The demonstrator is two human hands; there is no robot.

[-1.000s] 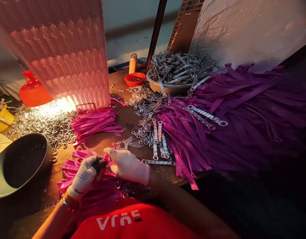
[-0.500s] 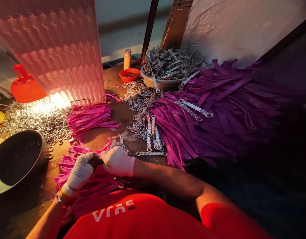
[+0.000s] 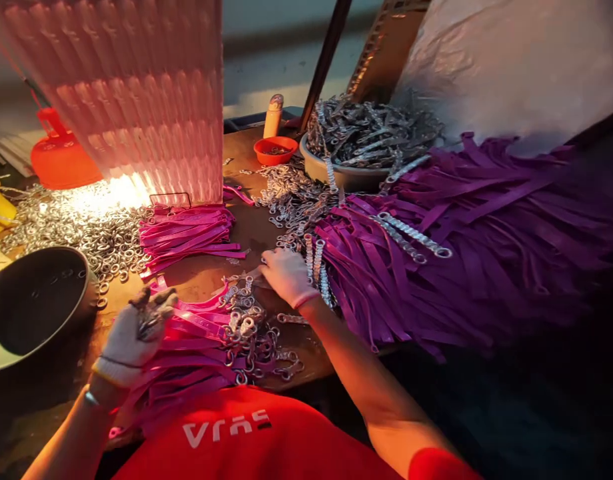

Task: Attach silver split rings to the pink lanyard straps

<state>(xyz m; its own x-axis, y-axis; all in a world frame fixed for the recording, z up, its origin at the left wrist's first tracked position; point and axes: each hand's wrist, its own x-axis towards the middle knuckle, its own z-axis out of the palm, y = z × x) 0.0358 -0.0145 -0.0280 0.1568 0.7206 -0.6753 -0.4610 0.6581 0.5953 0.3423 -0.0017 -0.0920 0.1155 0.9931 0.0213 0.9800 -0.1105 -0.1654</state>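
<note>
My gloved left hand (image 3: 131, 340) is palm up at the left of the front strap pile, its fingers curled around a few small metal pieces, too blurred to name exactly. My gloved right hand (image 3: 289, 275) reaches over the table with its fingers bent together beside the small metal clasps (image 3: 291, 200); what its fingertips hold, if anything, is hidden. In front of me lie pink straps (image 3: 196, 360) with metal rings and links (image 3: 246, 320) at their right ends. Several braided metal strips (image 3: 314, 260) lie just right of my right hand.
A dark bowl (image 3: 89, 300) stands at left by loose metal rings (image 3: 116, 247). Behind are a red lamp (image 3: 64, 160), a ribbed clear panel (image 3: 161, 113), and a pink strap bundle (image 3: 186, 233). At right, purple straps (image 3: 466, 220) and a basin (image 3: 336, 175) of metal strips.
My hands have come apart. The right moved up and right to the clasps; the left moved left and turned palm up. The ringed strap ends now show. The view has shifted slightly.
</note>
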